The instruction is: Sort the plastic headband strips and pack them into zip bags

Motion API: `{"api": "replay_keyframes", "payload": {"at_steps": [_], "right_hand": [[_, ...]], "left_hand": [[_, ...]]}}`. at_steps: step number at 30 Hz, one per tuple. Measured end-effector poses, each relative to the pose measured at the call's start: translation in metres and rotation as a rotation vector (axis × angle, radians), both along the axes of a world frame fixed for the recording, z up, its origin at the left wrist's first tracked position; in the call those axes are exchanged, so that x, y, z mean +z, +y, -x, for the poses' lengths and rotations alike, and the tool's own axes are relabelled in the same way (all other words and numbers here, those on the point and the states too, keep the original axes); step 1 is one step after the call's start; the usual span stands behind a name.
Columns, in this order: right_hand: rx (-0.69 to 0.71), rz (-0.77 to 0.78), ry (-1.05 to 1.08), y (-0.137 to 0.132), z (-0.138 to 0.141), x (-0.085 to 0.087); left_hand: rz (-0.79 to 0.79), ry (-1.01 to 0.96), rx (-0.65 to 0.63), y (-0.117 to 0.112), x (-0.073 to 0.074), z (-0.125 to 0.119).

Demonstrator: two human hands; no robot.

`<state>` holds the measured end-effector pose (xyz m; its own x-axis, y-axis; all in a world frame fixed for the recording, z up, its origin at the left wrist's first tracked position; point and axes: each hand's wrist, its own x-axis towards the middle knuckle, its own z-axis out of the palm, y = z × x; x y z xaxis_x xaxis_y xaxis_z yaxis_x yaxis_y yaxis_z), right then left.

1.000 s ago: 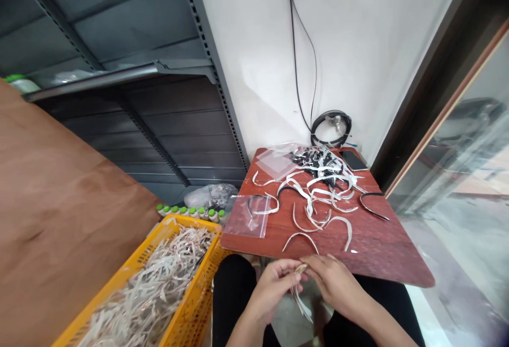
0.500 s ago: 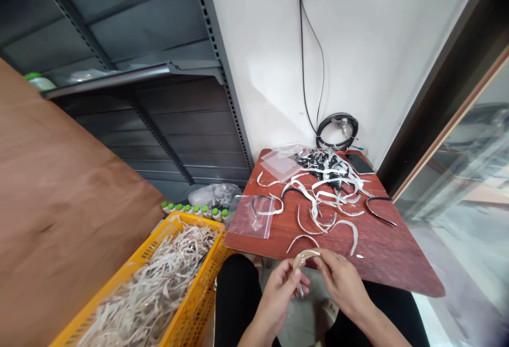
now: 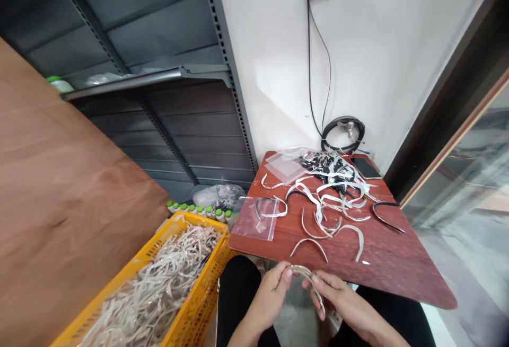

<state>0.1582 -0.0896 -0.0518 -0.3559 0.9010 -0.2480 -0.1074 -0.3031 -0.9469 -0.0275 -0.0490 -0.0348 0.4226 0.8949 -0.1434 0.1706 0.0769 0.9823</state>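
Note:
Between my hands, just off the near edge of the red-brown table [image 3: 413, 275], is a curved bundle of glossy, pale strips [image 3: 302, 270]. My left hand [image 3: 272, 290] pinches its left end between thumb and fingers. Closed around the right part is my right hand [image 3: 336, 294], and the strips' free end points down below its fingers. How many strips are in the bundle I cannot tell. Close by on the table lie a thin curved strip [image 3: 309, 240] and a wider white strip [image 3: 360, 241]. Farther back, several white and dark strips [image 3: 322, 198] lie tangled.
To my left stands a yellow crate [image 3: 194, 283] heaped with pale strips. A clear zip bag [image 3: 254, 230] lies at the table's left edge, and a phone [image 3: 365, 168] at the back right. Green-capped bottles [image 3: 201, 210] line up behind the crate. Coiled black cable [image 3: 342, 134] rests against the wall.
The curved bundle has turned in my hands: its hanging end was at my left hand and is now at my right. My right hand has moved down around it. The view has shifted slightly.

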Motion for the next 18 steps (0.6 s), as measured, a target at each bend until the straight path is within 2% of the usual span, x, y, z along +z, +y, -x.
{"api": "replay_keyframes", "payload": {"at_steps": [4,9,11,15,18], "right_hand": [[-0.045,-0.012,0.079,0.0,0.009,-0.002],[-0.33,-0.269,-0.049,0.008,0.015,0.001],[-0.408,-0.371,-0.163,0.008,0.017,0.0],[-0.37,-0.501,-0.398,0.002,0.027,-0.008],[-0.275,-0.656,-0.572,-0.004,0.032,-0.016]], "left_hand": [[0.136,-0.138,0.038,0.001,0.0,0.002],[0.336,-0.494,0.295,-0.004,-0.011,-0.007],[0.454,-0.561,0.315,-0.01,-0.016,-0.015],[0.565,-0.677,0.225,-0.021,-0.017,-0.032],[0.571,-0.771,0.307,-0.02,-0.008,-0.036]]}}
